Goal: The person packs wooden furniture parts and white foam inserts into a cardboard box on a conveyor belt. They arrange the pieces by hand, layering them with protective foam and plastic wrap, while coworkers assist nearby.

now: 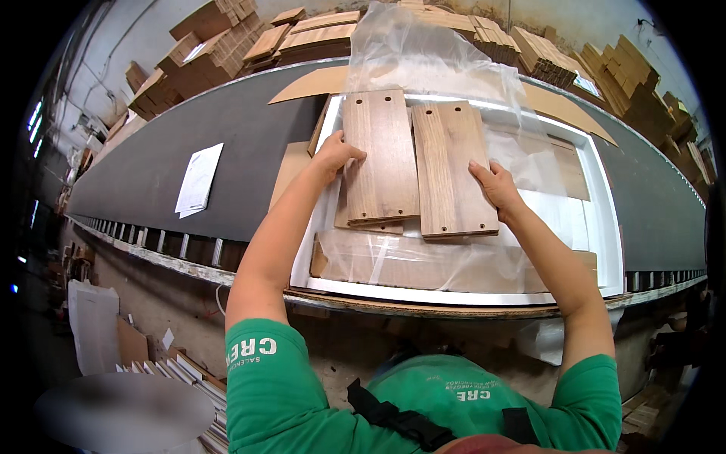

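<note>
Two wood-grain panels lie side by side over an open carton, each with dark holes near its short ends. My left hand (pixel 338 155) grips the left edge of the left wooden panel (pixel 380 159), thumb on top and the other fingers mostly hidden. At least one more board shows under that panel, set slightly askew. My right hand (pixel 495 187) is closed on the right edge of the right wooden panel (pixel 452 170), whose edge looks layered. Beneath them is the carton with its white foam rim (pixel 454 297), partly lined with clear plastic film (pixel 423 45).
The carton rests on a dark conveyor belt (pixel 257 136) with rollers along its near edge. Sheets of paper (pixel 199 178) lie on the belt at left. Cardboard flaps (pixel 310 84) stick out behind. Stacked wooden boards (pixel 321 34) line the far side.
</note>
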